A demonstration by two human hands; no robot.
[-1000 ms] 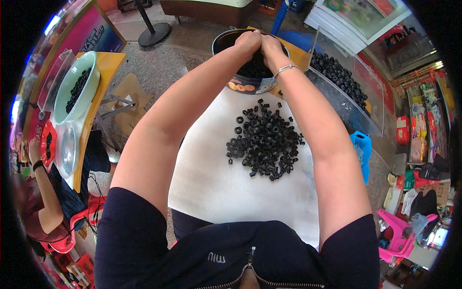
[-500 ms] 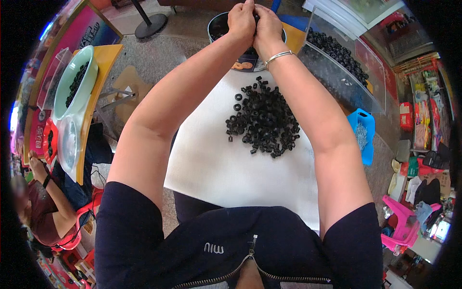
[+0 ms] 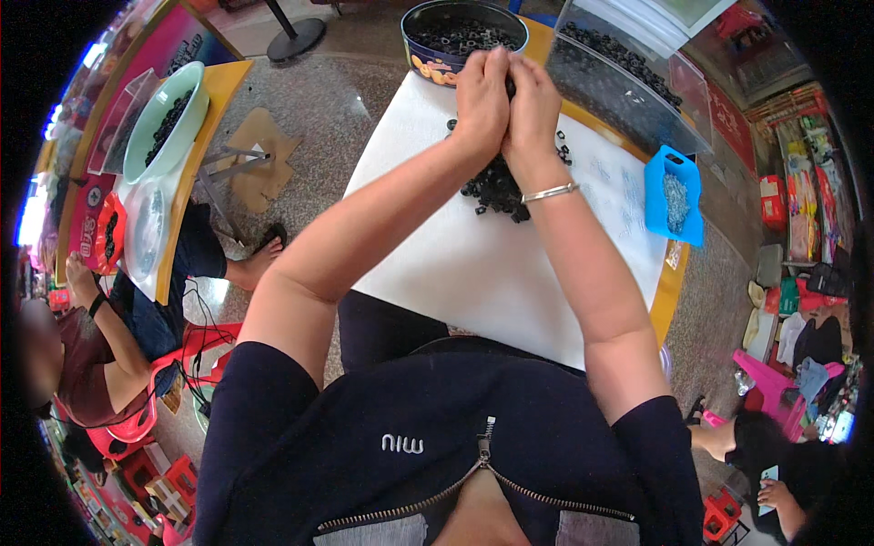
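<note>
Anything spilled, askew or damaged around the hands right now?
Nothing stands out. Small black plastic-looking pieces lie loose on the white sheet, partly hidden by the left hand and right hand; the round dark-blue tin stands upright, no visible damage.

You're in what looks like a shop-cum-workshop. R side: rack of colourful pkts [image 3: 806, 214]; your white-topped table [image 3: 473, 273] & the L table [image 3: 221, 96] hold tubs [image 3: 432, 67] of blk parts [image 3: 460, 38].
</note>
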